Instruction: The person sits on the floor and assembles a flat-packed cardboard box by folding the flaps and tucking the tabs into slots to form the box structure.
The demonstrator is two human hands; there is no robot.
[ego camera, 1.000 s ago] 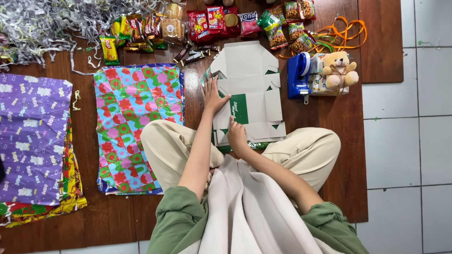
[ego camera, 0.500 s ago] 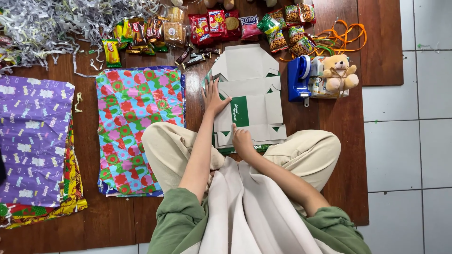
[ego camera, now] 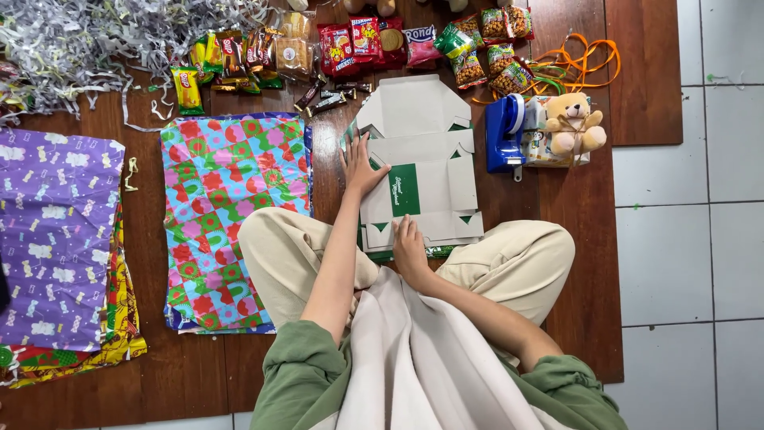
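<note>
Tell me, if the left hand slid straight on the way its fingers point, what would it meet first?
The left hand lies flat on the unfolded cardboard box, fingers pointing away from the person. Going on, it would probably leave the box's edge and reach the small dark wrapped candy bars first, though depth is hard to judge.

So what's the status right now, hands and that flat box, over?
Left hand flat on the unfolded cardboard box, left edge. Right hand pressing its near edge. Box lies open on the wooden floor. Blue tape dispenser beside it, apart.
</note>
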